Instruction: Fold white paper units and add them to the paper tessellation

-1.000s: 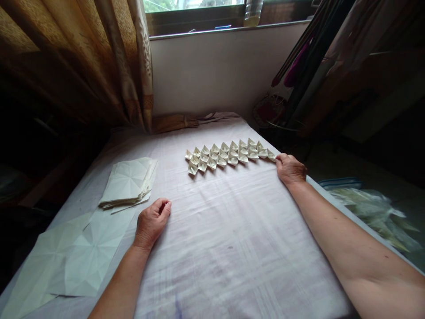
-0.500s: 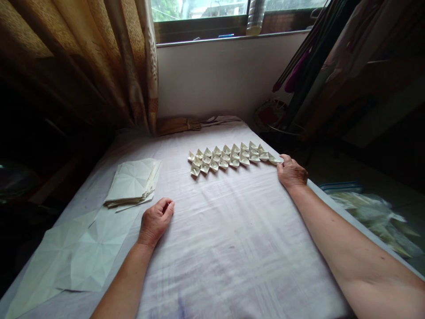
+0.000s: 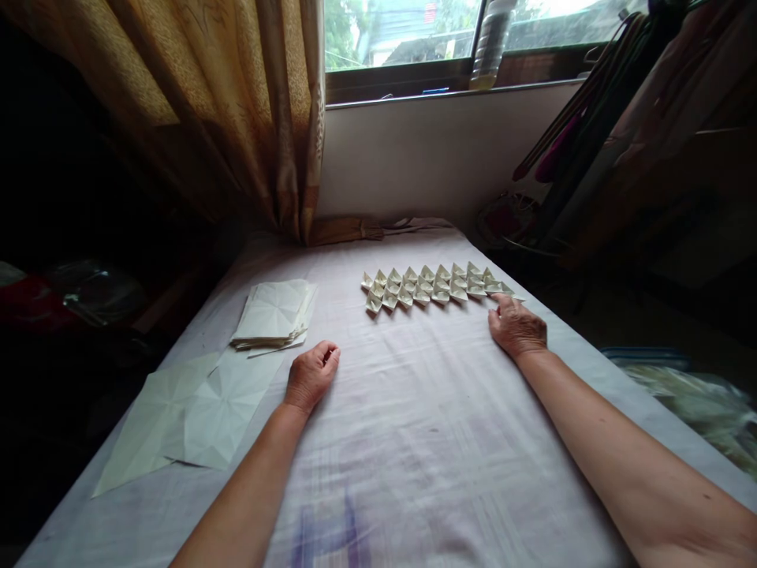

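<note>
The left hand [image 3: 312, 375] curls closed at eight o'clock from cream, pointed, folded-paper pieces [image 3: 440, 297]; the right hand [image 3: 519, 325], grip unclear, at four.

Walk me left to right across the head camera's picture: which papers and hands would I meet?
Loose creased sheets, stack of creased paper, left hand, rows of folded paper pieces, right hand.

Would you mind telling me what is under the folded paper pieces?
The pale cloth shows around the folded paper pieces and seems to run on beneath them. The pieces' undersides and the cloth right under them are covered, so neither can be seen.
</note>
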`<state>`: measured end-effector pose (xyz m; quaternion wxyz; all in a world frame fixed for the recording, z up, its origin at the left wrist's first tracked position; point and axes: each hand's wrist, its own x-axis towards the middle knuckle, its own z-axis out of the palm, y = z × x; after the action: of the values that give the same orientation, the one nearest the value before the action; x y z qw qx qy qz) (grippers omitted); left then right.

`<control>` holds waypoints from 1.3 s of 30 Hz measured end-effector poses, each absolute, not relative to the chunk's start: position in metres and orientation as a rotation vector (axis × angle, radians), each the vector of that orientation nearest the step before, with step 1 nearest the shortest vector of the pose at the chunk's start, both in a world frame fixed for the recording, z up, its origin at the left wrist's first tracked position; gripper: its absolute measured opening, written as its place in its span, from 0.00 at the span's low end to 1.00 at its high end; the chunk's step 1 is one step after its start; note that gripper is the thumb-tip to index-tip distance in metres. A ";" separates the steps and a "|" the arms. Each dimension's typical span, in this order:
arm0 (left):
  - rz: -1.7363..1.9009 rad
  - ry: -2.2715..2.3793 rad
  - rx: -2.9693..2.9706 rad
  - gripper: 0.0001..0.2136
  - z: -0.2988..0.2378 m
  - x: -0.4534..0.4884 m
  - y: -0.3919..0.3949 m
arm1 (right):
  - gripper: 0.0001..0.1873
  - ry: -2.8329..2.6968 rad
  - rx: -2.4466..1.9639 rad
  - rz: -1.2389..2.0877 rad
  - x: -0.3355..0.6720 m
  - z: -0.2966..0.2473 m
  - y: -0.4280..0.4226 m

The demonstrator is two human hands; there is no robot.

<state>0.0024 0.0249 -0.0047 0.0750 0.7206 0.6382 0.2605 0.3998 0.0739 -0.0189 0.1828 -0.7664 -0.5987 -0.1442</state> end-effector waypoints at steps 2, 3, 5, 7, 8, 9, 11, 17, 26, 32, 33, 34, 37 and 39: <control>0.795 1.926 2.184 0.10 -0.006 0.002 0.025 | 0.21 -1.728 -2.171 -0.319 0.385 -0.016 0.073; 0.806 1.938 2.196 0.10 -0.006 0.001 0.026 | 0.21 -1.741 -2.166 -0.301 0.377 -0.015 0.072; 0.839 1.986 2.217 0.11 -0.005 -0.006 0.027 | 0.20 -1.770 -2.149 -0.270 0.360 -0.014 0.070; 0.889 2.073 2.222 0.12 -0.004 -0.018 0.030 | 0.17 -1.802 -2.128 -0.240 0.347 -0.015 0.068; 0.913 2.123 2.218 0.13 -0.004 -0.026 0.032 | 0.15 -1.821 -2.118 -0.228 0.341 -0.016 0.066; 0.932 2.169 2.210 0.15 -0.004 -0.035 0.034 | 0.13 -1.837 -2.109 -0.220 0.337 -0.017 0.064; 0.944 2.256 2.201 0.21 -0.006 -0.051 0.039 | 0.13 -1.853 -2.101 -0.211 0.333 -0.018 0.061; 0.661 2.430 2.345 0.20 -0.016 -0.073 0.049 | 0.13 -1.846 -2.093 -0.199 0.334 -0.017 0.058; 0.775 2.365 2.300 0.14 -0.020 -0.076 0.049 | 0.13 -1.838 -2.063 -0.194 0.332 -0.017 0.053; 0.820 2.350 2.229 0.17 -0.023 -0.080 0.056 | 0.13 -1.845 -2.050 -0.199 0.329 -0.019 0.046; 0.828 2.348 2.216 0.17 -0.023 -0.080 0.057 | 0.13 -1.845 -2.049 -0.199 0.329 -0.020 0.045; 0.838 2.348 2.202 0.16 -0.024 -0.080 0.058 | 0.13 -1.844 -2.050 -0.199 0.329 -0.020 0.044; 0.879 2.358 2.160 0.15 -0.025 -0.081 0.059 | 0.13 -1.845 -2.047 -0.197 0.328 -0.021 0.042; 0.910 2.367 2.136 0.14 -0.025 -0.081 0.059 | 0.13 -1.846 -2.042 -0.197 0.328 -0.021 0.041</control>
<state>-0.0809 0.0591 -0.0254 -0.0868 0.6419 0.7111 0.2733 0.3278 0.0411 -0.0211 0.1895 -0.7266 -0.6567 -0.0701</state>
